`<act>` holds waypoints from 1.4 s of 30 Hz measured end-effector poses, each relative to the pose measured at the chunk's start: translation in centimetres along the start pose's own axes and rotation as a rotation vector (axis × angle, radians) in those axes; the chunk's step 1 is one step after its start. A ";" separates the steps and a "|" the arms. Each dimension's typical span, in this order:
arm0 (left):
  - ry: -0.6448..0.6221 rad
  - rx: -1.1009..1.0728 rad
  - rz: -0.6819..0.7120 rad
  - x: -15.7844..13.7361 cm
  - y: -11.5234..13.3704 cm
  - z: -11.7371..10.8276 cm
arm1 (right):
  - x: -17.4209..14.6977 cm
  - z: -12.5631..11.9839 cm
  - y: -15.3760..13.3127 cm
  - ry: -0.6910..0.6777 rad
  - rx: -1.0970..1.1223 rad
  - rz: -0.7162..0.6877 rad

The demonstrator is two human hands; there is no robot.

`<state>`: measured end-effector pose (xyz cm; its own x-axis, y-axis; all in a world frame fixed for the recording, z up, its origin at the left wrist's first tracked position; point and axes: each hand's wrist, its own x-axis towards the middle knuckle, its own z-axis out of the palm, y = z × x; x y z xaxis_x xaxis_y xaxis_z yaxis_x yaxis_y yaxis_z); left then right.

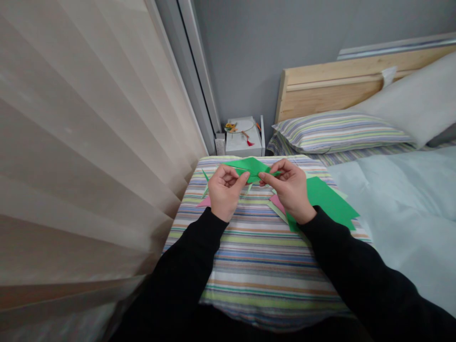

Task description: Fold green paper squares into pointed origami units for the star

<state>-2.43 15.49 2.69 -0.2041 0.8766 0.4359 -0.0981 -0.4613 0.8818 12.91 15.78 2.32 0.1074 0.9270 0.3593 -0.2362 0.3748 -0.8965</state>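
A folded piece of green paper (252, 165) is held up between my two hands, above the striped cloth (263, 266). My left hand (228, 187) pinches its left part between thumb and fingers. At the other end, my right hand (290, 187) grips the paper with thumb and forefinger. Flat green sheets (329, 202) lie beside and partly under my right hand, with pale green and pink paper (278, 203) showing at their left edge. Left of my left hand are a thin green folded piece (205, 175) and a pink paper point (205, 202), both partly hidden.
Beyond the cloth's far edge stands a small white cabinet (242, 142) with a round hoop and a red tassel on top. A beige curtain (107, 142) hangs close on the left. To the right is a bed with pale blue bedding (402, 190) and a striped pillow (342, 133).
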 end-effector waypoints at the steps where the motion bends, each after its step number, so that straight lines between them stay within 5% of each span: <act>1: -0.005 -0.013 0.000 0.0 0.0 0.0 | 0.0 0.1 0.1 0.006 0.026 0.006; 10: -0.002 -0.054 -0.024 -0.5 0.2 0.2 | -0.1 0.2 0.6 0.026 0.085 0.053; 17: -0.096 -0.126 -0.352 0.1 -0.8 -0.4 | 0.5 -0.4 0.7 0.117 0.059 0.010; 19: -0.109 -0.080 -0.348 0.3 -0.7 -0.5 | 0.7 -0.6 0.7 0.119 0.047 0.000; 23: -0.116 0.085 -0.143 0.6 -0.3 -0.7 | 0.8 -0.9 0.4 0.030 -0.009 0.002; 31: -0.310 -0.057 -0.451 0.4 -0.2 -0.9 | 0.9 -1.0 0.3 -0.052 0.002 0.073; 42: -0.393 -0.044 -0.433 0.3 0.4 -1.0 | 0.7 -1.3 0.5 -0.241 0.146 0.280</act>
<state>-3.47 15.43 2.99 0.2395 0.9677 0.0788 -0.1343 -0.0474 0.9898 14.11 16.55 1.76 -0.2062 0.9632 0.1726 -0.3611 0.0890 -0.9283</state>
